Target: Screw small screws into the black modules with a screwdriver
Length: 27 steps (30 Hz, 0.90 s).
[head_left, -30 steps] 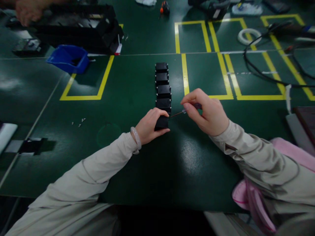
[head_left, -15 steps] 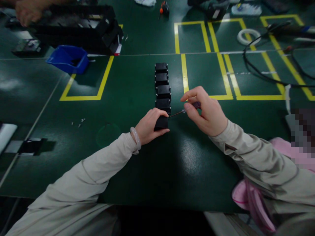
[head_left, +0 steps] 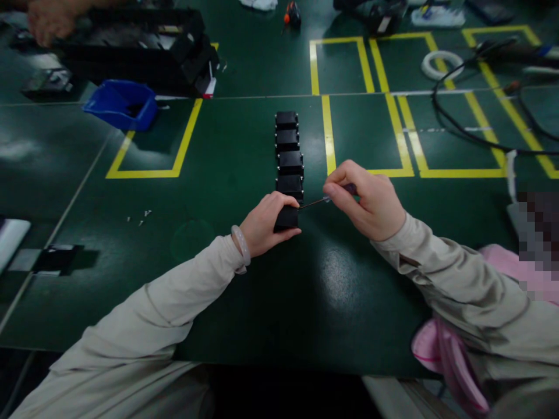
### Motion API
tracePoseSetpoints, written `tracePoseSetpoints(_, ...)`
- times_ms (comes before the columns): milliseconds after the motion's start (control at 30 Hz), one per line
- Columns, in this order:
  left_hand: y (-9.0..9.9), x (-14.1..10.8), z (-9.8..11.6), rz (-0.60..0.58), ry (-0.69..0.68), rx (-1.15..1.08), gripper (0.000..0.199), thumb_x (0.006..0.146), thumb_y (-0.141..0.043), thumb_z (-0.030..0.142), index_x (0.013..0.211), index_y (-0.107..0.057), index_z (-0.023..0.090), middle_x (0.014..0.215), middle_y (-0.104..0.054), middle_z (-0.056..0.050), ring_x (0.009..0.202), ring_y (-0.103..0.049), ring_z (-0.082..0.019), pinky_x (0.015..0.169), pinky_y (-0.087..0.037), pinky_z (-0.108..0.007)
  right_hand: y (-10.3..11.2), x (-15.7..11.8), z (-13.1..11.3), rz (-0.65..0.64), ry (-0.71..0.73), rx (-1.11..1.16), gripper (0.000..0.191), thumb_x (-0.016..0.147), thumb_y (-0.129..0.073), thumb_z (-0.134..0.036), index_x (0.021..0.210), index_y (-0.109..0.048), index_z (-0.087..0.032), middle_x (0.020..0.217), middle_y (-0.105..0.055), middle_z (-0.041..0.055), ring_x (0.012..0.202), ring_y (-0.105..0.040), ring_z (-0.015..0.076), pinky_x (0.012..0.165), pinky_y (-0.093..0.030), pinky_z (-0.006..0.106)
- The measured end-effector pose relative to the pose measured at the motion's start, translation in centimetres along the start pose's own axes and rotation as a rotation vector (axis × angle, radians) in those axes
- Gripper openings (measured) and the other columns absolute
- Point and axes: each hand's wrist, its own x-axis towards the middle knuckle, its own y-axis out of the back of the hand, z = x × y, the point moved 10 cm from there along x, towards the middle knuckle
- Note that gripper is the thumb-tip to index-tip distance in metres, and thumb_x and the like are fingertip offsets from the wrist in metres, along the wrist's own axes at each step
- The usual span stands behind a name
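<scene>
My left hand (head_left: pixel 267 224) grips a small black block (head_left: pixel 286 218) at the near end of a row, thumb on the near side and fingers on the far side. In my right hand (head_left: pixel 369 201) is a screwdriver (head_left: pixel 314 202), pinched by its dark handle between thumb and fingers. The screwdriver's thin shaft slants left, its tip at the right side of the held block by my left index finger. Beyond lie several similar black blocks (head_left: pixel 289 159) in a line, with small shiny screws at their sides.
Several loose screws (head_left: pixel 145 216) lie to the left on the green table (head_left: pixel 244 326). A blue bin (head_left: pixel 117 107) stands near a large black housing (head_left: pixel 131 58), where another person's hand (head_left: pixel 50 23) rests. At the right are a white tape roll (head_left: pixel 442 65) and black cable (head_left: pixel 454 122).
The fingers of my right hand have closed around the screwdriver handle, and the hand has turned slightly. My left hand and the block have stayed in place.
</scene>
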Motion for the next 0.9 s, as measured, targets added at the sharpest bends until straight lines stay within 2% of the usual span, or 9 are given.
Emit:
tracePoseSetpoints(67,0.02,-0.01,0.00,0.002,-0.001,0.000,0.038,0.084,-0.071,0.030,0.113,-0.050,0.018,0.112,-0.059,-0.008,0.103,-0.057,-0.023,0.091,-0.047,-0.037,0.03,-0.04,0.03,0.003,-0.004,-0.009,0.011,0.093,-0.050,-0.026,0.086,-0.056,-0.021,0.067,-0.059,-0.0023,0.056,-0.058,0.0103,0.053,-0.043,0.023)
tracePoseSetpoints(200,0.08,-0.05,0.03,0.007,-0.004,0.002,0.038,0.084,-0.071,0.029,0.113,-0.050,0.018,0.111,-0.059,-0.007,0.103,-0.057,-0.022,0.091,-0.047,-0.037,0.14,-0.16,0.26,0.026,-0.025,-0.001,0.014,0.091,-0.046,-0.020,0.101,-0.057,-0.020,0.075,-0.063,-0.0004,0.062,-0.062,0.0121,0.059,-0.048,0.025)
tracePoseSetpoints(400,0.07,-0.06,0.10,0.005,-0.012,-0.001,0.038,0.084,-0.071,0.029,0.113,-0.050,0.018,0.112,-0.059,-0.008,0.104,-0.057,-0.023,0.091,-0.047,-0.037,-0.05,-0.11,0.10,0.007,-0.010,-0.030,0.011,0.093,-0.050,-0.027,0.087,-0.057,-0.020,0.069,-0.060,-0.0014,0.057,-0.058,0.0108,0.053,-0.043,0.024)
tracePoseSetpoints(533,0.00,-0.01,0.00,-0.003,0.001,0.001,0.037,0.084,-0.070,0.030,0.113,-0.050,0.018,0.112,-0.059,-0.008,0.104,-0.057,-0.023,0.091,-0.047,-0.038,0.11,-0.09,0.31,0.028,-0.028,-0.012,0.014,0.091,-0.047,-0.020,0.102,-0.056,-0.020,0.073,-0.062,-0.0007,0.060,-0.061,0.0120,0.058,-0.048,0.026)
tracePoseSetpoints(733,0.01,-0.04,0.04,0.002,-0.009,-0.002,0.037,0.084,-0.071,0.030,0.112,-0.050,0.017,0.111,-0.059,-0.008,0.103,-0.057,-0.023,0.091,-0.047,-0.037,-0.02,-0.07,0.26,0.003,-0.021,-0.041,0.012,0.093,-0.051,-0.029,0.087,-0.058,-0.020,0.069,-0.061,-0.0013,0.057,-0.059,0.0111,0.053,-0.044,0.023)
tracePoseSetpoints(900,0.06,-0.02,0.05,0.002,-0.012,-0.005,0.037,0.085,-0.070,0.030,0.113,-0.050,0.018,0.111,-0.059,-0.007,0.103,-0.057,-0.023,0.091,-0.047,-0.037,0.08,-0.08,-0.03,0.001,-0.013,-0.030,0.015,0.091,-0.047,-0.021,0.101,-0.058,-0.019,0.074,-0.063,-0.0001,0.061,-0.061,0.0122,0.058,-0.047,0.025)
